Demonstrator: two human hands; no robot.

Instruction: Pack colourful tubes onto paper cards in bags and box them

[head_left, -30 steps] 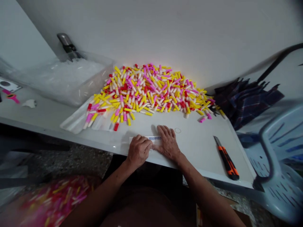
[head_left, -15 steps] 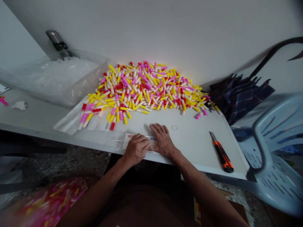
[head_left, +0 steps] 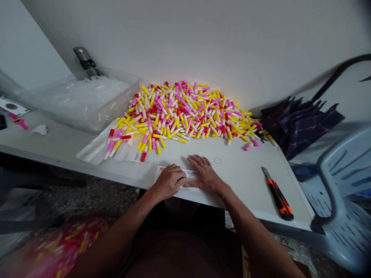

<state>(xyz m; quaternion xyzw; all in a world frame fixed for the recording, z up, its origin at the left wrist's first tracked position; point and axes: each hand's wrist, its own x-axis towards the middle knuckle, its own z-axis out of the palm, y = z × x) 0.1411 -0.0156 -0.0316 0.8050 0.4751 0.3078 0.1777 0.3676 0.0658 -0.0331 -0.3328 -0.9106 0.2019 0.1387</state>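
Observation:
A flat white card with red and blue print (head_left: 189, 172) lies near the table's front edge, partly hidden under both hands. My left hand (head_left: 171, 180) rests on its left part with the fingers curled in; what they pinch, if anything, is hidden. Spread flat, my right hand (head_left: 206, 177) presses on the card's right end, fingers stretched out and thumb along its lower edge. Beyond the hands rises a heap of small plastic tubes (head_left: 179, 112), white with yellow, pink or red ends. A thin ring (head_left: 217, 160) lies just past my right hand.
An orange and black utility knife (head_left: 278, 197), blade out, lies at the right. Clear plastic bags (head_left: 95, 146) and a clear bin (head_left: 116, 104) stand left. A folded umbrella (head_left: 301, 123) leans by the wall, near a blue-grey plastic chair (head_left: 327, 185).
The view has shifted slightly, so everything sits a little lower and further right. My right thumb has moved slightly apart from my left fingers. Both hands stay on the card.

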